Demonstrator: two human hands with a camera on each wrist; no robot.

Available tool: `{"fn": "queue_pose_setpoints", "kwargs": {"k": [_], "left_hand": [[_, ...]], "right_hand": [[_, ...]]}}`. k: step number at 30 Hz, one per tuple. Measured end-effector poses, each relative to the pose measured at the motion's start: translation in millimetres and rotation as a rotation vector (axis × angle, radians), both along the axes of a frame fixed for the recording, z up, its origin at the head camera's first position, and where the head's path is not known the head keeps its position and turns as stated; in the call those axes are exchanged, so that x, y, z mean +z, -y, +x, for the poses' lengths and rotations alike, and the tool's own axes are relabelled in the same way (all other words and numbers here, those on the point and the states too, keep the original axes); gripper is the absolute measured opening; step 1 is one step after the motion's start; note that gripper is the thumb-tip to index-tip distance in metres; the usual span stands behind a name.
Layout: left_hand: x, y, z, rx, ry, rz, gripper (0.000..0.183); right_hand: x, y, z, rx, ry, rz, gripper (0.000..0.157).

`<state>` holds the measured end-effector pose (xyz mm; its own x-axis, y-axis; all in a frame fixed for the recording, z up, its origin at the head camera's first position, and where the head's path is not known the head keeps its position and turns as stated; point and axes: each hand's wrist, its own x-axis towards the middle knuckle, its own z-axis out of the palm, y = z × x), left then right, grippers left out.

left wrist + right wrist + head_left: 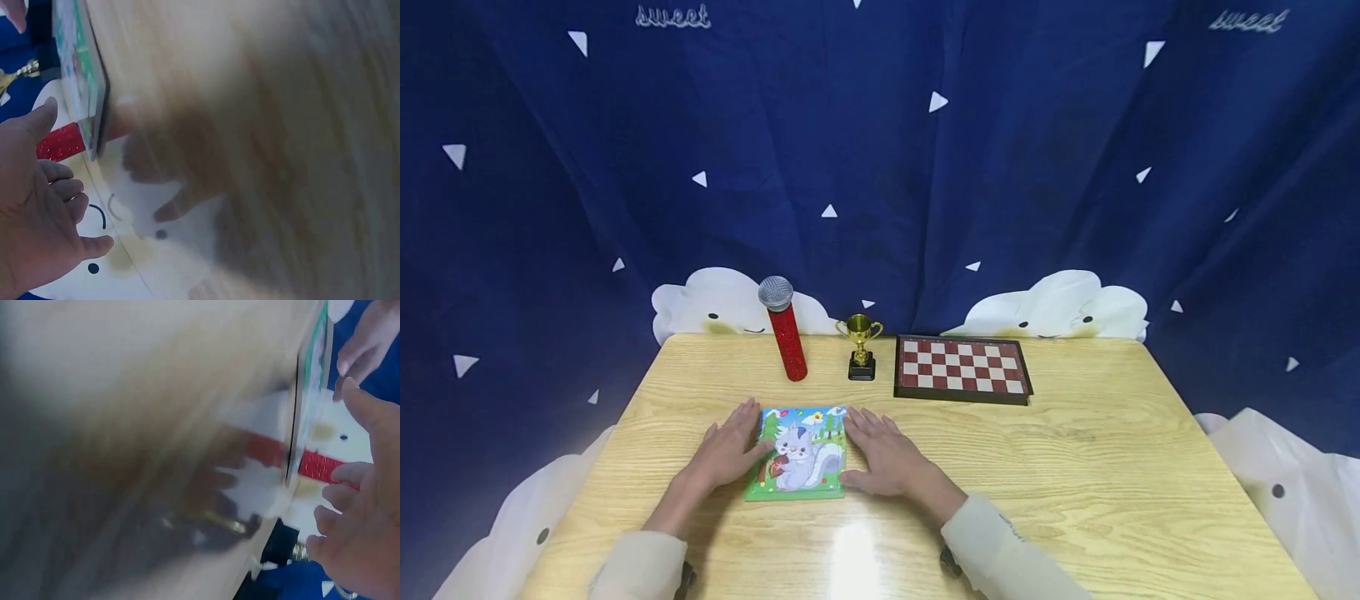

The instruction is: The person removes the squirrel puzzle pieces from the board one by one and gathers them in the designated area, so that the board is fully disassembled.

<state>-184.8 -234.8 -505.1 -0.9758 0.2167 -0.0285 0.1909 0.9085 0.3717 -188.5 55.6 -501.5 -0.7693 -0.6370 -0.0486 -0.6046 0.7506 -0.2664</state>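
Observation:
A flat square picture board [805, 458] with a grey squirrel holding an acorn lies on the table in the head view. My left hand [724, 450] is at its left edge, fingers stretched forward and thumb reaching over the picture. Along the right edge lies my right hand [883, 454], its fingers extended at the board's upper right corner. In the left wrist view the board [80, 69] appears edge-on beside the left hand [44, 206]. The right wrist view also has the board's edge [306, 394], near the right hand [359, 500].
Behind the board stands a red glittery microphone [787, 342] with a silver head. A small gold trophy cup [860, 342] on a black base is to its right. Farther right lies a red-and-white checkered board [962, 367] in a dark frame. A blue curtain [880, 167] hangs behind the wooden table [1090, 467].

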Motion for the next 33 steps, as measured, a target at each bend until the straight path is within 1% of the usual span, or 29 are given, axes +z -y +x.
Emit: {"fn": "queue_pose_setpoints", "kwargs": {"k": [3,6,10,16,20,23,27,33], "left_hand": [[-1.2,-4,1.6,-0.008,0.033,-0.016,0.072],[-2.3,-7,2.9,-0.015,0.052,-0.035,0.072],[-3.8,-10,4.1,-0.033,0.060,-0.062,0.074],[-3.6,-16,7.5,-0.039,0.076,-0.078,0.076],[-2.0,-23,10.3,-0.050,0.078,-0.077,0.077],[-1.8,-30,11.3,-0.064,0.081,-0.081,0.077],[-2.6,-43,11.8,-0.084,0.103,-0.076,0.077],[-2.2,-64,13.9,-0.117,0.112,-0.064,0.078]], "right_hand": [[-1.4,8,5.1,0.042,0.017,0.044,0.080],[-1.8,15,9.9,0.065,0.019,0.090,0.075],[-1.4,20,13.8,0.069,0.003,0.153,0.070],[-1.2,18,14.8,0.073,-0.040,0.215,0.070],[-0.4,10,15.8,0.071,-0.043,0.205,0.070],[2.0,1,17.4,0.058,-0.013,0.180,0.069],[5.5,-15,19.8,0.041,0.023,0.149,0.068],[5.5,-40,24.8,0.030,0.029,0.130,0.068]]}}
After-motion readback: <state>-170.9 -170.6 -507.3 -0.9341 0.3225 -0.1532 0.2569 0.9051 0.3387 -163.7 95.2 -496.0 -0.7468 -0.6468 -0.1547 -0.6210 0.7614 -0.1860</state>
